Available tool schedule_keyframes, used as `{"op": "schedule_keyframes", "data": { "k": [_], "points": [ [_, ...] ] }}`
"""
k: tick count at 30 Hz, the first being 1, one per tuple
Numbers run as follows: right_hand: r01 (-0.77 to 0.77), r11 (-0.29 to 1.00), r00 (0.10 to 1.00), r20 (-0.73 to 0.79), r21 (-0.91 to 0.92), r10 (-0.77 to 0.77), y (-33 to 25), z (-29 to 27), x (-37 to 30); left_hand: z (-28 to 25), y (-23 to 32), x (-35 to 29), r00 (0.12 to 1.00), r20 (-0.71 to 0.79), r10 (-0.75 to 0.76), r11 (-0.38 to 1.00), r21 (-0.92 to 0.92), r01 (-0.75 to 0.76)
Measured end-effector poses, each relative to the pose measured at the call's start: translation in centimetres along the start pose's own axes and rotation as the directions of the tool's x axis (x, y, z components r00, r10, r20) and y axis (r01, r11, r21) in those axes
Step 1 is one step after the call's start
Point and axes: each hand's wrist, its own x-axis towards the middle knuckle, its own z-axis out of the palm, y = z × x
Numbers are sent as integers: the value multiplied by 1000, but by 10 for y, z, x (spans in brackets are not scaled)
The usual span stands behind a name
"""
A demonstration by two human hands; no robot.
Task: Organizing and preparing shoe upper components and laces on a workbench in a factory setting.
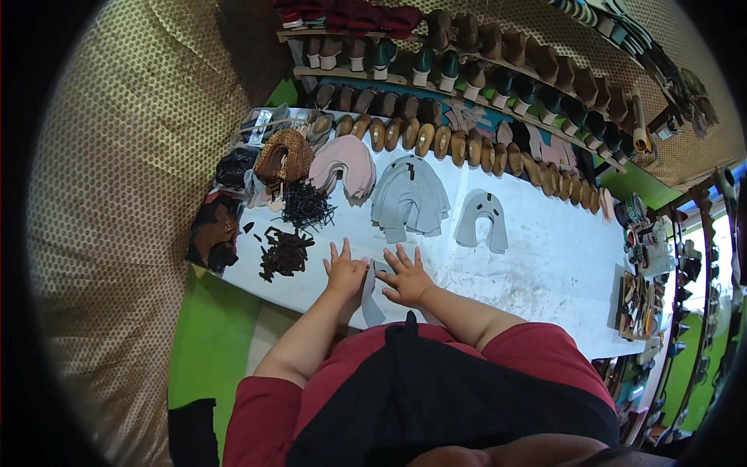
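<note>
Grey leather piece (372, 292), probably thin, light and floppy, is being pressed flat on the white bench (545, 265) by both open hands, left (345, 272) and right (405, 276); its edges seem best gripped.

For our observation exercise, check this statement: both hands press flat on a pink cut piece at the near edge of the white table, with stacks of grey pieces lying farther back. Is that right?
Not quite. The head view shows the left hand and right hand flat on a grey cut piece, not pink. It lies on the white table, grey stacks behind.
</note>
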Motion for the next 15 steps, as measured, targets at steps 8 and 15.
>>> {"op": "schedule_keyframes", "data": {
  "k": [8, 15],
  "points": [
    [-13, 999, 1000, -2, 30, 13, 2, -2, -4, -2, 11, -13, 1000, -16, 23, 1000, -15, -24],
    [30, 998, 996, -81, 63, -25, 1, -3, -5, 8, 14, -13, 996, -91, 28, 999, 42, -24]
  ]
}}
